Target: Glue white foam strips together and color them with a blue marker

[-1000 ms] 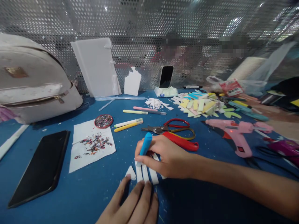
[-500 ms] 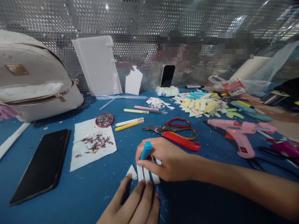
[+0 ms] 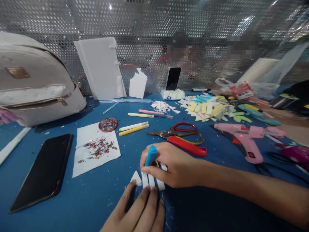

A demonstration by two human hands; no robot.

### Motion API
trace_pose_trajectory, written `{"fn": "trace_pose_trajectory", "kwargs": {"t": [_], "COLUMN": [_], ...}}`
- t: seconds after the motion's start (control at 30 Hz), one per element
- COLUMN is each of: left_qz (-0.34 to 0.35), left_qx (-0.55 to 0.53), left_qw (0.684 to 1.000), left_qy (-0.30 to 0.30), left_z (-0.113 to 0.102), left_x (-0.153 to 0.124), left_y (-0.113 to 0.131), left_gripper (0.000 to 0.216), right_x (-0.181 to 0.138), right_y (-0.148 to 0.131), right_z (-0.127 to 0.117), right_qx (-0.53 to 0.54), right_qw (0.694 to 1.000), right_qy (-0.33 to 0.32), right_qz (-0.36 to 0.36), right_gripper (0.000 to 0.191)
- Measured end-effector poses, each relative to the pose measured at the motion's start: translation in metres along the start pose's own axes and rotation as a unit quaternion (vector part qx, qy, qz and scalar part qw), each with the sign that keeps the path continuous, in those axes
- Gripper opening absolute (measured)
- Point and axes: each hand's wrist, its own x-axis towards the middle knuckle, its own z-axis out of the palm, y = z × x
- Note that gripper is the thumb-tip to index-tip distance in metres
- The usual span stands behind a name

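Note:
My right hand is closed round a blue marker, whose lower end is hidden behind the fingers. Beneath it lie several white strips side by side on the blue table. My left hand has its fingers stretched out and apart, with the fingertips pressing on the near ends of the strips. One of its fingertips touches a small white pointed piece left of the strips. Just beyond my right hand lie red-handled pliers with their jaws pointing left.
A pink glue gun with a cord lies at right. Behind it is a pile of coloured strips. Markers lie mid-table. Left are a sheet with glitter, a phone and a backpack. A perforated metal screen stands behind.
The blue marker's top has shifted very slightly to the left and up. Both hands otherwise stay in place.

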Motion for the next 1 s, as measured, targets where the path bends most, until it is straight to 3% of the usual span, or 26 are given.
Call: {"fn": "trace_pose_trajectory", "kwargs": {"t": [0.3,0.7,0.9,1.0], "left_qz": [-0.008,-0.010,-0.030,-0.035], "left_qx": [-0.004,-0.004,-0.006,-0.009], "left_qw": [1.000,1.000,1.000,0.999], "left_qy": [-0.001,0.003,0.005,0.011], "left_z": [-0.002,-0.003,-0.004,-0.004], "left_x": [-0.001,-0.001,0.001,0.002], "left_y": [0.002,0.002,0.002,0.003], "left_gripper": [0.038,0.037,0.035,0.037], "right_x": [0.000,0.000,0.002,0.003], "right_y": [0.000,-0.001,-0.003,-0.004], "right_z": [0.001,0.006,0.000,-0.003], "right_qx": [0.001,-0.011,0.015,0.032], "right_qw": [1.000,0.999,0.998,0.998], "right_qy": [-0.007,-0.009,-0.003,0.009], "right_qz": [0.005,-0.045,0.054,0.052], "right_gripper": [0.024,0.022,0.023,0.024]}}
